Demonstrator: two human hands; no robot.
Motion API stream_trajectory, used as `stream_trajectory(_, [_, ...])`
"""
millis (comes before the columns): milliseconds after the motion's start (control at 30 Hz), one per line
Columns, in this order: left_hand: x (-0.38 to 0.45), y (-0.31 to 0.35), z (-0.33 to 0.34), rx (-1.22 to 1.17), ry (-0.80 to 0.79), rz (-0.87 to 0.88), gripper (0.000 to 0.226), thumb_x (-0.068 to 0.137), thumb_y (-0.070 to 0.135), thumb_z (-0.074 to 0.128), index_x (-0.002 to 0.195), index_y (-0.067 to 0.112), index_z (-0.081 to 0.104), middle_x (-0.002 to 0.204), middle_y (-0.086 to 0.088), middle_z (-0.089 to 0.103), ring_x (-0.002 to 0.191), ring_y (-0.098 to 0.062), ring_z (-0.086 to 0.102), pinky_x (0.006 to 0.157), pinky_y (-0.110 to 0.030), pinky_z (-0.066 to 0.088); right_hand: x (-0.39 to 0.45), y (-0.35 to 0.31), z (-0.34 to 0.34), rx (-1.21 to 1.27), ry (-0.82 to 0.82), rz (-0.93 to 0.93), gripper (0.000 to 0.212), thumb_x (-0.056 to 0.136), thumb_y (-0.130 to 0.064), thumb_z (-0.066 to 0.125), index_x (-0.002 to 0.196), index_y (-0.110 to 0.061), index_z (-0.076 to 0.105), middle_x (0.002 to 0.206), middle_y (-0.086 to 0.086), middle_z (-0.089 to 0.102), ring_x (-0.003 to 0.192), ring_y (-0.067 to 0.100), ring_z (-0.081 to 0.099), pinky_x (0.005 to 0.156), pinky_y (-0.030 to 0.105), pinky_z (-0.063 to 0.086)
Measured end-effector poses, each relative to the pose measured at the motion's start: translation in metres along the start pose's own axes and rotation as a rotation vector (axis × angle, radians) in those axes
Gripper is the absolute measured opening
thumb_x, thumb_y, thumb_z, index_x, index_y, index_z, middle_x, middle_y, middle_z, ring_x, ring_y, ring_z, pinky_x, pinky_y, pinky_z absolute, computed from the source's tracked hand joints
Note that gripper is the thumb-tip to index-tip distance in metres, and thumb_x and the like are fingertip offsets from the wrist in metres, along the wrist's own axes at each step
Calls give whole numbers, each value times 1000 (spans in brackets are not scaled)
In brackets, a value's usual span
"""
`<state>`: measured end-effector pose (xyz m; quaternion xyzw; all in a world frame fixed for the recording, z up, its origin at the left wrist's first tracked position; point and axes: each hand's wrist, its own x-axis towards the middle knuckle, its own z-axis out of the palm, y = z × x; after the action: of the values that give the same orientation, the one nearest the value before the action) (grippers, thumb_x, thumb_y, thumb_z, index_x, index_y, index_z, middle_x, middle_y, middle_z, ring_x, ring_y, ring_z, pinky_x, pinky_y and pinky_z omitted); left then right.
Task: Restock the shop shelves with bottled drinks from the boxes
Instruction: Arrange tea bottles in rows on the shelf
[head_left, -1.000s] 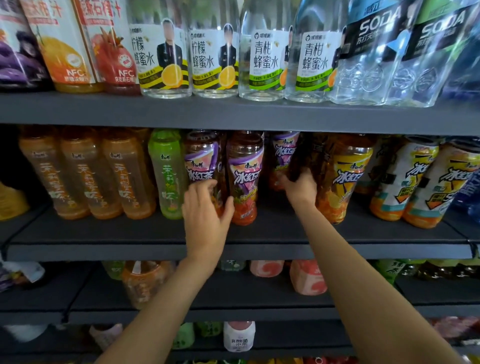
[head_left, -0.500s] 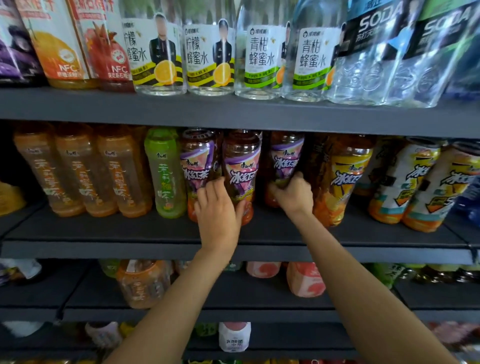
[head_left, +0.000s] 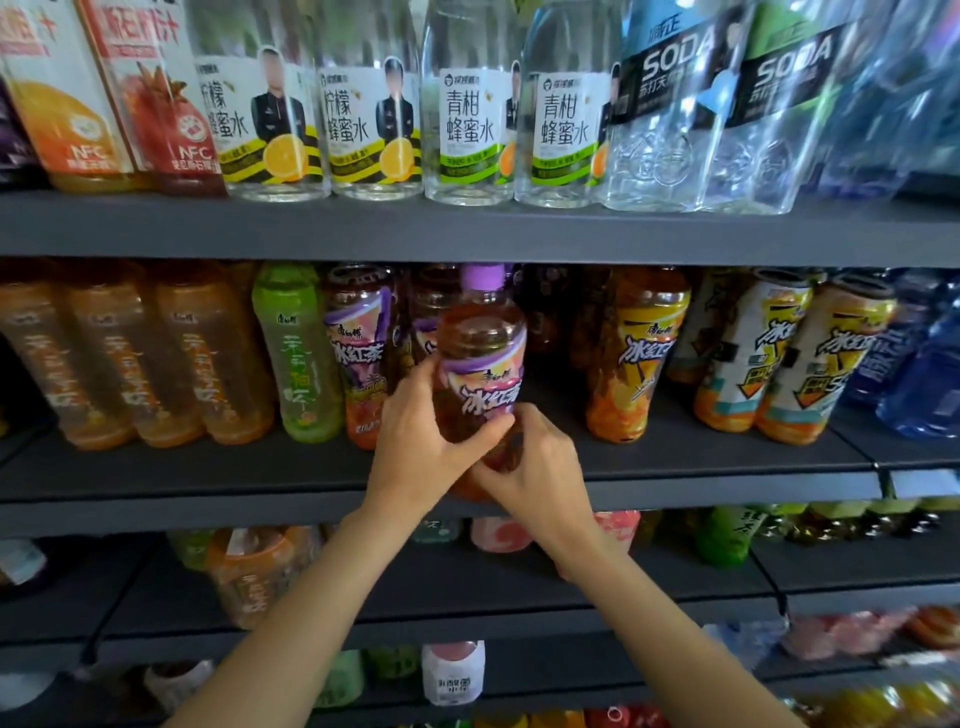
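Note:
A purple-capped iced tea bottle (head_left: 480, 353) with a purple label stands at the front edge of the middle shelf (head_left: 701, 480). My left hand (head_left: 421, 441) grips its lower left side, thumb across the front. My right hand (head_left: 535, 467) curls round its base from the right. The bottle's bottom is hidden behind both hands. Matching purple-label bottles (head_left: 358, 353) stand just behind and left of it.
Orange tea bottles (head_left: 130, 358) and a green bottle (head_left: 296, 353) fill the shelf's left; yellow-label iced teas (head_left: 636, 358) and white-label ones (head_left: 748, 353) the right. Above sits a shelf with honey water (head_left: 467, 124) and soda bottles (head_left: 670, 104). Lower shelves hold more drinks.
Both hands came together from separate bottles onto one purple-label bottle, which has come forward to the shelf's front edge. The camera has moved closer.

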<state>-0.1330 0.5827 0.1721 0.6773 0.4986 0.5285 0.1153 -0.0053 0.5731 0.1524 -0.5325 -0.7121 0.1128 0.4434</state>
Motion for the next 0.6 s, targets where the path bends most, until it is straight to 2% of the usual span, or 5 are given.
stream_trajectory(167, [2,-14,-28,54,88,-16,73,60,65,64,113,16,52,109,0,63,101,-15,59,87,-31,49,29,2,-16,250,-336,-20,36,80,-29,70,110,-10,64,83,-11,66,52,-3,54,51,9,39])
stream_trajectory(233, [6,-18,-39,37,65,-41,70,59,63,72,109,22,48,109,4,61,100,-11,58,86,-27,46,48,11,-22,430,-168,126,24,87,-22,63,103,-5,68,71,-14,67,44,1,52,44,11,37])
stream_trajectory(333, [14,-24,-49,41,-22,-61,63,64,42,77,113,22,44,110,8,55,102,-8,53,87,-23,40,85,28,-6,276,163,305,30,88,-27,63,105,-4,68,97,3,70,88,15,64,69,16,45])
stream_trajectory(467, [17,-33,-47,-9,-43,-33,63,63,46,79,108,40,35,111,16,52,106,-3,51,87,-18,40,142,40,33,131,116,529,42,87,-32,62,120,-6,56,117,16,62,109,31,58,86,36,48])
stream_trajectory(600, [16,-38,-46,-91,-54,-58,58,59,58,69,104,54,33,117,15,53,111,0,51,93,-23,43,178,44,50,-76,38,536,42,92,-20,53,127,2,45,127,22,53,118,36,52,94,41,43])
